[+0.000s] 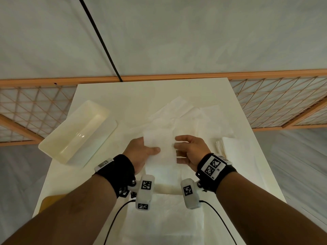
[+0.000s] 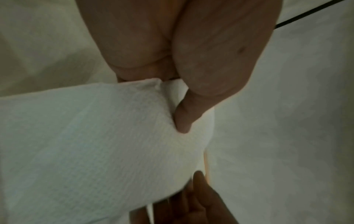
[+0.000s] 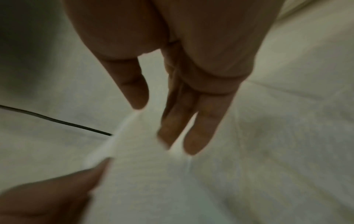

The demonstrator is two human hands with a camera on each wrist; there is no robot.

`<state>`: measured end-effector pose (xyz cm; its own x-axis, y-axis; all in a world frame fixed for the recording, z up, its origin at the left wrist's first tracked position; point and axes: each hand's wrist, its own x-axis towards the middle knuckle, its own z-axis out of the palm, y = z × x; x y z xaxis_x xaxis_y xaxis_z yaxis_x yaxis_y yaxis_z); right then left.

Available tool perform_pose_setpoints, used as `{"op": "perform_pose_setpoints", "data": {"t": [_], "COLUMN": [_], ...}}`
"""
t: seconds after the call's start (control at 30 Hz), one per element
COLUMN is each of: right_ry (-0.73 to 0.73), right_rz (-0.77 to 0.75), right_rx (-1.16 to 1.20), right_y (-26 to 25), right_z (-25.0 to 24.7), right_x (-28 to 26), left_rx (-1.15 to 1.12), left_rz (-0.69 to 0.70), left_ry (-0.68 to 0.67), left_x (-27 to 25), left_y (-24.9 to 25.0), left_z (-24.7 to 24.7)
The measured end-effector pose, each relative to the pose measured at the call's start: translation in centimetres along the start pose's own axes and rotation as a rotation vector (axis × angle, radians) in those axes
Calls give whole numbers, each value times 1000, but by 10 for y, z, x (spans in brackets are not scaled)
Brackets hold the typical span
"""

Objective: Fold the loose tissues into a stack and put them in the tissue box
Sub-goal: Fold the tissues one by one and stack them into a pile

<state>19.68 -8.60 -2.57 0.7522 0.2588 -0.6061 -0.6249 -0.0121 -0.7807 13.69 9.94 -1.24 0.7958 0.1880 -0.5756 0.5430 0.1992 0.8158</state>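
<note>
A white tissue (image 1: 166,152) hangs between my two hands above the near middle of the table. My left hand (image 1: 152,149) pinches its left side, thumb on top and fingers underneath; in the left wrist view the thumb (image 2: 184,118) digs into the textured tissue (image 2: 95,144). At the tissue's right edge my right hand (image 1: 177,149) has its fingers (image 3: 193,136) loosely extended, with nothing pinched between them and the thumb. The cream tissue box (image 1: 53,144) lies uncovered and hollow at the left. Loose tissues (image 1: 185,117) lie spread behind my hands. A folded stack (image 1: 228,147) sits at the right.
The table (image 1: 115,96) is covered with a white cloth. A wooden lattice fence (image 1: 274,103) runs behind it, and a black cable (image 1: 99,38) drops down to the table's far edge. Wrist-camera cables trail near the table's front edge.
</note>
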Motion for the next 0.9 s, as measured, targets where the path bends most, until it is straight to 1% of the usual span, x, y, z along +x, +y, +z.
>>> {"op": "perform_pose_setpoints", "data": {"t": [0.03, 0.07, 0.1, 0.17, 0.2, 0.27, 0.33, 0.4, 0.43, 0.47, 0.5, 0.57, 0.63, 0.7, 0.77, 0.83, 0.9], "right_ry": [73, 160, 250, 384, 409, 399, 364, 322, 305, 292, 281, 263, 256, 263, 259, 274, 309], "right_rz": [19, 35, 49, 70, 87, 109, 89, 48, 32, 20, 6, 0, 14, 22, 45, 43, 13], "right_rx": [-24, -42, -67, -180, -254, -422, -629, -799, -848, -880, -905, -963, -1041, -1098, -1113, -1024, -797], "right_y": [0, 0, 0, 2, 3, 5, 6, 6, 6, 6, 6, 6, 4, 0, -6, -10, -16], "right_z": [-6, -12, -21, -37, -43, -48, -47, -42, -40, -36, -33, -28, -26, -24, -23, -21, -20], "right_x": [1, 3, 5, 13, 16, 20, 23, 27, 30, 33, 37, 46, 52, 55, 57, 56, 53], "left_rx": [66, 192, 370, 781, 953, 1180, 1285, 1351, 1389, 1439, 1494, 1547, 1485, 1418, 1317, 1244, 1201], "left_rz": [58, 130, 203, 290, 293, 245, 152, 83, 74, 73, 83, 113, 152, 211, 277, 329, 319], "left_ry": [-22, -76, -161, -402, -530, -750, -919, -1032, -1064, -1068, -1044, -934, -786, -626, -427, -241, -111], "left_x": [-3, -9, -16, -33, -41, -51, -52, -48, -46, -45, -44, -40, -36, -29, -16, 2, 16], "left_y": [7, 17, 28, 51, 60, 68, 61, 40, 27, 14, 1, -21, -31, -28, -18, -8, -3], "left_z": [-5, -11, -16, -19, -16, -2, 15, 30, 38, 45, 51, 58, 59, 53, 42, 31, 27]}}
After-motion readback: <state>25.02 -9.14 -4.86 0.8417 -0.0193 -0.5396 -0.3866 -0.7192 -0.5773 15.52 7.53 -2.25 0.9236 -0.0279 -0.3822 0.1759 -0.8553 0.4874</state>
